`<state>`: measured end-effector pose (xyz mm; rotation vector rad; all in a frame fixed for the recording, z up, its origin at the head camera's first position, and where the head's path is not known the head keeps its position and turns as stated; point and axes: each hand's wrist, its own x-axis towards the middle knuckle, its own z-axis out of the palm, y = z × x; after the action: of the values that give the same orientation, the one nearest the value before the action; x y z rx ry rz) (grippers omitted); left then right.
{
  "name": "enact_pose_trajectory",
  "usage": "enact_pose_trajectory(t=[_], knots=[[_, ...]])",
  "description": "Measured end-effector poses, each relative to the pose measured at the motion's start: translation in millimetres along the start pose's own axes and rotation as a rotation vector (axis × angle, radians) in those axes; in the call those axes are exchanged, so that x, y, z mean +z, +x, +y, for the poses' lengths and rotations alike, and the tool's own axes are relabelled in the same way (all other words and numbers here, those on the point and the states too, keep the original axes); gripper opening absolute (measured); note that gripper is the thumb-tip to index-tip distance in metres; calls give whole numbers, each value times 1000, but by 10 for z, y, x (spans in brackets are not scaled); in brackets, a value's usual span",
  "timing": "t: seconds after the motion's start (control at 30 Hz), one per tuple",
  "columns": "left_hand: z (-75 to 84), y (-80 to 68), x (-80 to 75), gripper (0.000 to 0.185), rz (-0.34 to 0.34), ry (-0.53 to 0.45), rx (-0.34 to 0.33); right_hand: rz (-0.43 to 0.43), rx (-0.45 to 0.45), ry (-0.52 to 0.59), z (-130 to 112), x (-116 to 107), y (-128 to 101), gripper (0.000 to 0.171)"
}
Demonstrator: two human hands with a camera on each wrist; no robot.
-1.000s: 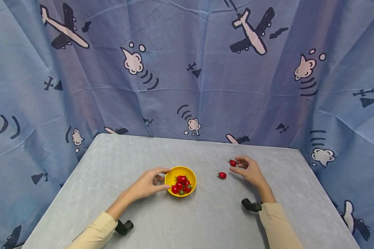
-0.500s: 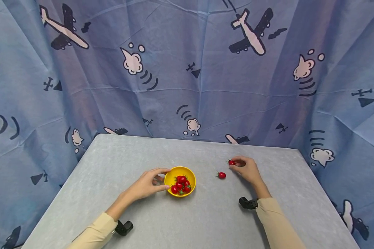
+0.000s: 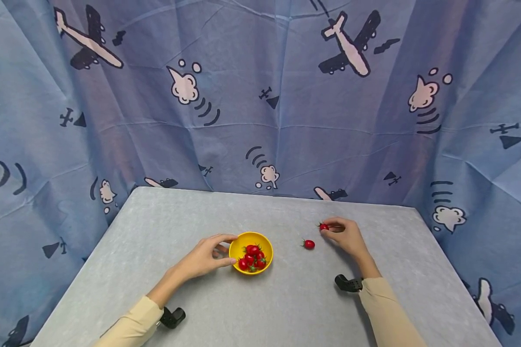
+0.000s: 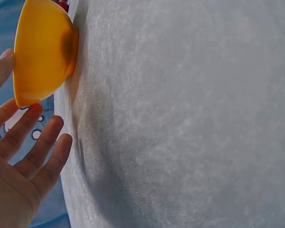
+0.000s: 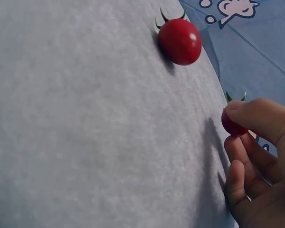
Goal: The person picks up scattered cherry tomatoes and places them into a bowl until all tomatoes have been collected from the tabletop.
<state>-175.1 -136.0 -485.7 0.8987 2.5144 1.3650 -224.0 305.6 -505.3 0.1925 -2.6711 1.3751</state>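
A yellow bowl [image 3: 237,246] with several cherry tomatoes [image 3: 249,259] inside stands near the middle of the table. My left hand [image 3: 206,256] rests at its left side, thumb and forefinger touching the rim. In the left wrist view, the fingers of the left hand [image 4: 31,156] are spread and mostly straight beside the bowl [image 4: 42,52]. At the right, my right hand [image 3: 347,236] pinches a cherry tomato [image 3: 323,226] between thumb and fingers; the right wrist view shows its red side [image 5: 232,124] and green stem under the thumb. Another cherry tomato [image 3: 309,245] lies just nearer.
The grey table [image 3: 286,308] ends at a blue curtain [image 3: 226,159] printed with planes and clouds. Black wrist cameras sit on both forearms, the left one [image 3: 173,318] and the right one [image 3: 348,283].
My right hand has moved slightly left and closed its thumb and fingers round the far cherry tomato. The left hand and the bowl have stayed in place.
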Motion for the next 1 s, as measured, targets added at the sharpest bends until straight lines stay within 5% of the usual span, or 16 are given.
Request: enact_pose_trajectory(t=[0.7, 1.0], knots=[[9, -9, -2, 58, 10, -22, -18, -45, 113, 158, -47, -155, -122, 37], [-1, -6, -4, 59, 4, -31, -20, -53, 84, 197, -182, -140, -62, 39]])
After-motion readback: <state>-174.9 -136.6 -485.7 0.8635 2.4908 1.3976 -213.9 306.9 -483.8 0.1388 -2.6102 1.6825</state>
